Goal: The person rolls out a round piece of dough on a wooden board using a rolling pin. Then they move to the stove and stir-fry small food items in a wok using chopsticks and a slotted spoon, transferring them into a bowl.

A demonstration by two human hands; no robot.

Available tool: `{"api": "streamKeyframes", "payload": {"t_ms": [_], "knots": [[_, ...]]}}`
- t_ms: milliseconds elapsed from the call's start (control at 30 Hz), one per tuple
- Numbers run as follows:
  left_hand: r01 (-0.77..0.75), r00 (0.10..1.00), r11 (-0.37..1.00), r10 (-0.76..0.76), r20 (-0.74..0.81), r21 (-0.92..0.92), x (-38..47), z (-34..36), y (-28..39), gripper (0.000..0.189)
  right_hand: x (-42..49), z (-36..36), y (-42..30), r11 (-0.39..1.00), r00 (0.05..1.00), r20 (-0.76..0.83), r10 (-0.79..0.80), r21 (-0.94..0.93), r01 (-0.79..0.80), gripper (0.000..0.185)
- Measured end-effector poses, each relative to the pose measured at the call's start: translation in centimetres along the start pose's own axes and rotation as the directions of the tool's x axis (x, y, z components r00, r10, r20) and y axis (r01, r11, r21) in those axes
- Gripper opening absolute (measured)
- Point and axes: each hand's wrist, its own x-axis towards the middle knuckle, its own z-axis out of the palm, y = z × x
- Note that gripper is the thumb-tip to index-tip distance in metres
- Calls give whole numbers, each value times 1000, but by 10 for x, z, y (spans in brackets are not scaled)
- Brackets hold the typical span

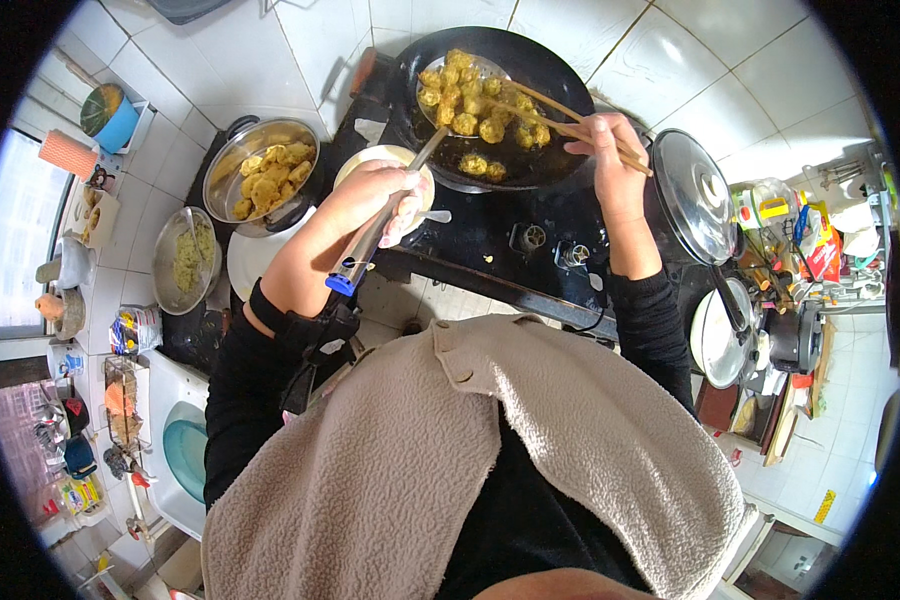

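Note:
My left hand (390,191) grips the metal handle of a skimmer (429,150), whose end is capped in blue. The skimmer's perforated head rests inside a black wok (544,56), loaded with golden-green fried balls (461,90). My right hand (613,154) holds a pair of wooden chopsticks (553,103), their tips among the balls. A few balls sit apart at the right of the skimmer, and a small group (482,166) lies in the wok's near side. Under my left hand is a cream bowl (356,161), partly hidden, with a spoon handle (436,216) sticking out.
To the left stand a steel pot (221,184) of fried pieces, a steel bowl (163,262) of pale green mixture and a white plate (251,255). A glass lid (694,195) leans at the right. Stove knobs (529,237) face me; a sink (169,367) is lower left.

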Motion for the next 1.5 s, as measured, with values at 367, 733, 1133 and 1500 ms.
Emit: {"api": "streamKeyframes", "payload": {"t_ms": [367, 733, 1133, 1500], "knots": [[-60, 992, 997, 65, -105, 53, -4, 0, 3, 18, -22, -20, 3, 922, 921, 44, 387, -11, -387, 28], [-28, 999, 999, 27, -43, -29, 1, -8, -4, 16, -23, -26, 8, 955, 954, -64, 294, -34, -296, 33], [50, 998, 989, -45, 39, -140, -4, -3, -7, 19, 10, -9, 10, 998, 987, -158, 5, 69, 6, 28], [50, 998, 981, -40, 54, -186, -8, -1, -8, 21, 21, -14, 21, 993, 979, -202, 38, 120, -14, 22]]}}
